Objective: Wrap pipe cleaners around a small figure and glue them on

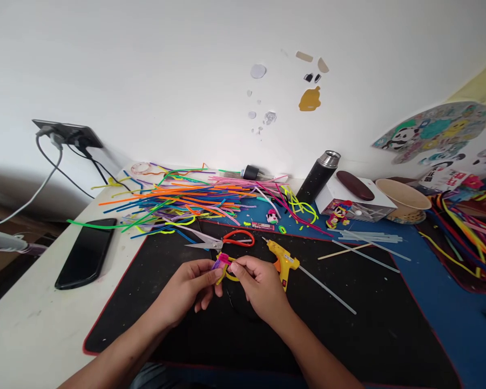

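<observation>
Between both hands is a small pipe-cleaner figure (223, 260), pink and purple with yellow strands. My left hand (192, 283) pinches its purple side between thumb and fingers. On the other side, my right hand (261, 283) closes thumb and forefinger at a yellow pipe cleaner (231, 277) that curves below the pink part. Just beyond the hands lie open scissors (216, 243) with orange-red handles. Right of my right hand rests a yellow hot glue gun (284, 262), a long glue stick (328, 290) coming out of its back.
Loose coloured pipe cleaners (186, 197) heap along the wall. A phone (87, 254) lies left of the black mat (328, 340). Behind the glue gun are several glue sticks (368, 236), a small finished figure (338, 214), a black flask (318, 175), a white box (348, 194) and a bowl (403, 200).
</observation>
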Available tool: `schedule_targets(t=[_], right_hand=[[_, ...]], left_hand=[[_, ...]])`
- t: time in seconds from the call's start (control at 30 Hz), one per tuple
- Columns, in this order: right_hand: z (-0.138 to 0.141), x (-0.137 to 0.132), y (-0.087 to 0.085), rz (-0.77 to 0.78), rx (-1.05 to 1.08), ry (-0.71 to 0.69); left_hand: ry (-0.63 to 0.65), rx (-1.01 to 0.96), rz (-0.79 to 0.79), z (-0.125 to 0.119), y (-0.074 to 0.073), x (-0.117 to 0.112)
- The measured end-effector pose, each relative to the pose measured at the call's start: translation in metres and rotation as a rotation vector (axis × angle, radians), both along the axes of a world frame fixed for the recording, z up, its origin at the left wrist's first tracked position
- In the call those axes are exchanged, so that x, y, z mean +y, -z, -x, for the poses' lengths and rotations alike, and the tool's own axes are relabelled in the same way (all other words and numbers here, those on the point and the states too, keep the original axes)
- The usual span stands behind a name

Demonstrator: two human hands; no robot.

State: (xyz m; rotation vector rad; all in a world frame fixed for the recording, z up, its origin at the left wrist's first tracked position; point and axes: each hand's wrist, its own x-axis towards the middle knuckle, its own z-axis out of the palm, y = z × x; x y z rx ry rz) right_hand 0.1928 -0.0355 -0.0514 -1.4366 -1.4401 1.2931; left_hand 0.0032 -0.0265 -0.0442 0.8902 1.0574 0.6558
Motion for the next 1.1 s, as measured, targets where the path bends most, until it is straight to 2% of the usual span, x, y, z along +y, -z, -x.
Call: schedule_targets(t=[0.2, 0.47, 0.67, 0.87, 1.1], right_hand=[[0.0007, 0.0009, -0.0015, 0.086, 0.116, -0.012], [-0.0001, 0.0034, 0.0014, 0.147, 0.23, -0.042], [-0.0012, 0.0052, -0.0019, 0.227, 0.329, -0.083], [-0.0014, 0.0047, -0.0023, 0.32, 0.478, -0.132], [0.0021, 0.0033, 0.0035, 0.232, 0.446, -0.065]], left_hand=[[-0.05, -0.154, 0.084, -0.0023, -0.001, -0.0045], [-0.027, -0.292, 0.176, 0.0015, 0.0038, -0.0075], [0.032, -0.333, 0.246, 0.0047, -0.0004, -0.0076], [0.117, -0.43, 0.333, 0.0069, 0.0018, -0.0057], [0.053, -0.474, 0.352, 0.0033, 0.0023, -0.0073]])
